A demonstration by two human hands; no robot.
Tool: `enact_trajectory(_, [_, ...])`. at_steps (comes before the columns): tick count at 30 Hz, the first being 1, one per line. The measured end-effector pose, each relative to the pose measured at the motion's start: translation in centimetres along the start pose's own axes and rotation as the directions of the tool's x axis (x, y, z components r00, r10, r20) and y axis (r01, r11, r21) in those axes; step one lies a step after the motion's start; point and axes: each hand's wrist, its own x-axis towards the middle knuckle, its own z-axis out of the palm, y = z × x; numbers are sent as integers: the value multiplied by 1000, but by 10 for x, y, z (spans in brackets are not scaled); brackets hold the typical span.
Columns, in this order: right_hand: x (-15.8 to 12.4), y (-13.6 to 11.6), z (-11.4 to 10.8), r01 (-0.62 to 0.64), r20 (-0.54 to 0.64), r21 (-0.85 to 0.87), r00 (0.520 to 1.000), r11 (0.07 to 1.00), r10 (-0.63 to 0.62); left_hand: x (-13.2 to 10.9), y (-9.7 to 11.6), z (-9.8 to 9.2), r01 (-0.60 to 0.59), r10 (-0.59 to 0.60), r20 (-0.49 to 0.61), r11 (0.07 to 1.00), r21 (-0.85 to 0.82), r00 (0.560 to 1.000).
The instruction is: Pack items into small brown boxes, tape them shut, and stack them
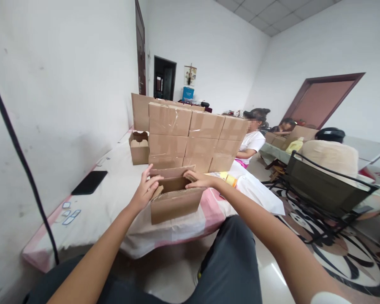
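An open cardboard box [177,205] stands at the table's near edge, its top flaps raised and its inside partly in view. My left hand [145,188] is at the left end of this box, holding the short flap there with the fingers somewhat apart. At the opposite end, my right hand [199,180] has the right short flap between thumb and fingers. Just behind it rises a stack of taped cardboard boxes [169,145]. A smaller open carton [139,152] with cut-out edges sits left of the stack.
A black tablet-like slab [89,183] and small blue-edged labels [71,217] lie on the cloth-covered table [117,211]. A yellow tape roll [230,180] is right of the box. A person [251,141] sits beyond the stack; a folding chair [326,190] stands right.
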Motion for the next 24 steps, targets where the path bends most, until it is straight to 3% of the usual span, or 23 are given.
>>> enact_trajectory(3, [-14, 6, 6, -9, -50, 120, 999, 993, 15, 2, -5, 7, 77, -82, -53, 993, -87, 995])
enact_trajectory(7, [-23, 20, 18, 52, -346, 272, 937, 961, 47, 7, -10, 11, 189, -225, -126, 950, -250, 966])
enact_trajectory(10, [-25, 32, 29, 170, -507, 361, 861, 917, 40, 10, -9, 6, 215, -236, -99, 958, -189, 967])
enact_trajectory(13, [-30, 41, 40, 226, -581, 363, 813, 904, 31, 8, -5, -2, 227, -234, -58, 968, -112, 970])
enact_trajectory(16, [-37, 46, 45, 255, -570, 389, 821, 885, 14, 5, -1, -7, 240, -243, -42, 968, -73, 969])
enact_trajectory(19, [-46, 47, 45, 245, -515, 411, 857, 878, 2, 6, 5, -10, 178, -177, 28, 984, -7, 984])
enact_trajectory(24, [-63, 53, 29, 194, -247, 446, 965, 874, -88, 10, 20, -19, 114, -148, 215, 980, 162, 965])
